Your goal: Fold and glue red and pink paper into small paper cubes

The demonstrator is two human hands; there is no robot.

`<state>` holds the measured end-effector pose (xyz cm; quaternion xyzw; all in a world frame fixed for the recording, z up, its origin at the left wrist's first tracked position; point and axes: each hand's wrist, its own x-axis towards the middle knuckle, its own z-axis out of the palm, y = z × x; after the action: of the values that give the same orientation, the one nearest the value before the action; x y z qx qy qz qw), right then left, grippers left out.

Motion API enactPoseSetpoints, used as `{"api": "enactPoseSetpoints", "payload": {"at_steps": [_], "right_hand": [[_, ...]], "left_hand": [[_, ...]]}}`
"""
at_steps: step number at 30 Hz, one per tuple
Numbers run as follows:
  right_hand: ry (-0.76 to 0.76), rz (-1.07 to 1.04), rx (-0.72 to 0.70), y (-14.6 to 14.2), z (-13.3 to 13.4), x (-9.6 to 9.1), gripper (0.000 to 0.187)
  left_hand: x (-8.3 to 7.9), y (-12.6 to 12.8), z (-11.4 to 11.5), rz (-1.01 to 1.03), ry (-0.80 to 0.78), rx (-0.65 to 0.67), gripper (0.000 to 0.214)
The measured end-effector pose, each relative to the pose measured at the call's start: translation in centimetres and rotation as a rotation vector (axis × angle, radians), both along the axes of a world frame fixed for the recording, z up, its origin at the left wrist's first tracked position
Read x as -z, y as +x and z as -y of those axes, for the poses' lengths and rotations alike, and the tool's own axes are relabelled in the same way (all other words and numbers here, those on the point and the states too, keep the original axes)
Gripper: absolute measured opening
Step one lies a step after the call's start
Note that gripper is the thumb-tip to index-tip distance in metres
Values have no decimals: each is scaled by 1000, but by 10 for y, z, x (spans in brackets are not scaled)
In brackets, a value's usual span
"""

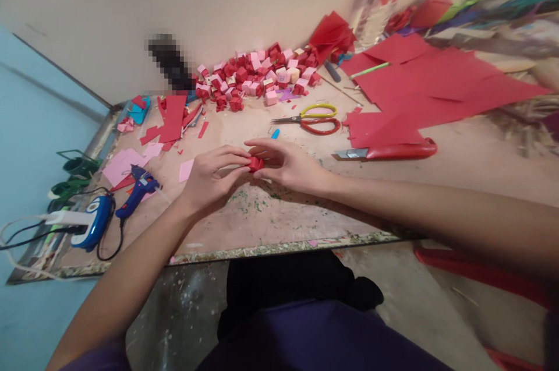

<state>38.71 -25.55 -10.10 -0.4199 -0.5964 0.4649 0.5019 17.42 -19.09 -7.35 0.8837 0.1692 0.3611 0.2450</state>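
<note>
Between the fingertips of both hands is a small red folded paper piece (pixel 255 164), held just over the front part of the table. My left hand (pixel 216 172) pinches it from the left. From the right, the thumb and fingers of my right hand (pixel 286 166) close on the same piece. Fingers cover part of it, so its full shape is hidden. Beyond the hands lie scissors (pixel 312 119) with one yellow and one red handle. A red-handled utility knife (pixel 393 151) rests to the right with its blade out.
Many small red and pink paper cubes (pixel 257 77) are heaped at the back. Red paper sheets (pixel 437 82) spread at right, near a clear bottle (pixel 379 4). A blue glue gun (pixel 138 189) and a corded blue power strip (pixel 94 222) lie left, by pink paper (pixel 124 166).
</note>
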Motion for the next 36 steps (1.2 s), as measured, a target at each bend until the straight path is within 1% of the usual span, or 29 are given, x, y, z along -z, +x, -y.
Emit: {"api": "enactPoseSetpoints", "payload": {"at_steps": [9, 17, 22, 26, 28, 32, 34, 36], "right_hand": [[-21, -11, -11, 0, 0, -1, 60], [-22, -24, 0, 2, 2, -4, 57], [-64, -90, 0, 4, 0, -5, 62], [-53, -124, -13, 6, -1, -3, 63], [-52, -136, -27, 6, -1, -4, 61], [-105, -49, 35, 5, 0, -9, 49], [-147, -12, 7, 6, -1, -10, 41], [-166, 1, -46, 6, -2, -10, 36]], "left_hand": [[1, -1, -3, -9, 61, 15, 11], [6, -2, -5, -26, 31, 35, 8], [8, -1, -8, -45, 66, 53, 22], [9, 2, -6, -33, 123, 48, 19], [9, 2, -4, -27, 145, 35, 17], [8, 1, -2, 11, 200, -9, 18], [8, 1, -1, 24, 219, -17, 18], [8, 1, -1, 27, 199, -14, 16]]}}
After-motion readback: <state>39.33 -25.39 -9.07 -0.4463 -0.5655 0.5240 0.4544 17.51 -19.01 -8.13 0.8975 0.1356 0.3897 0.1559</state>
